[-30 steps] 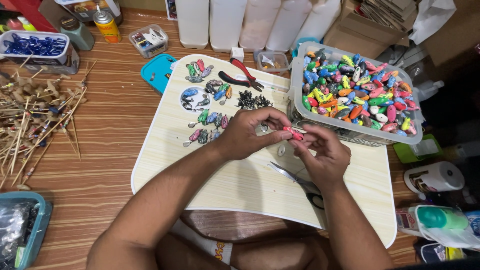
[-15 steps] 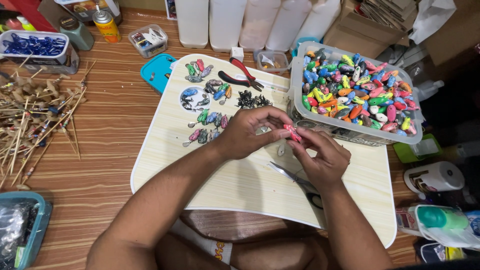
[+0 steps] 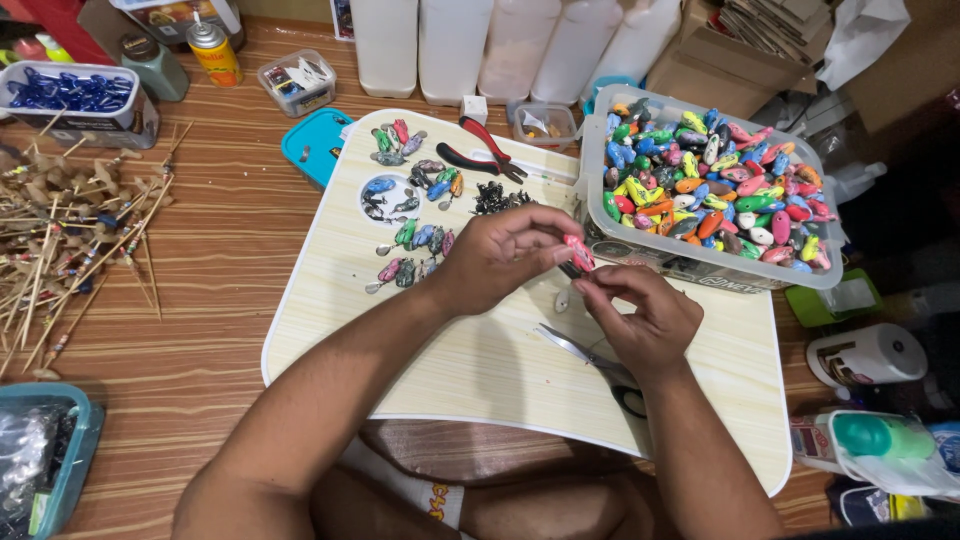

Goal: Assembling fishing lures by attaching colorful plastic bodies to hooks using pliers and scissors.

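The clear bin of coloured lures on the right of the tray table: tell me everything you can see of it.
The clear plastic bin is rectangular, with a rolled rim and see-through walls. It is heaped nearly full with small fish-shaped lures in green, orange, pink, blue, yellow and white. It sits upright and lidless on the far right corner of the pale wooden lap table, overhanging its edge somewhat. Neither hand touches it; the left hand, pinching a pink lure, is just in front of its near wall.

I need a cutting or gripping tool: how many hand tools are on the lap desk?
2: red-handled pliers at the desk's far edge, and scissors partly under the right hand. Others may be hidden.
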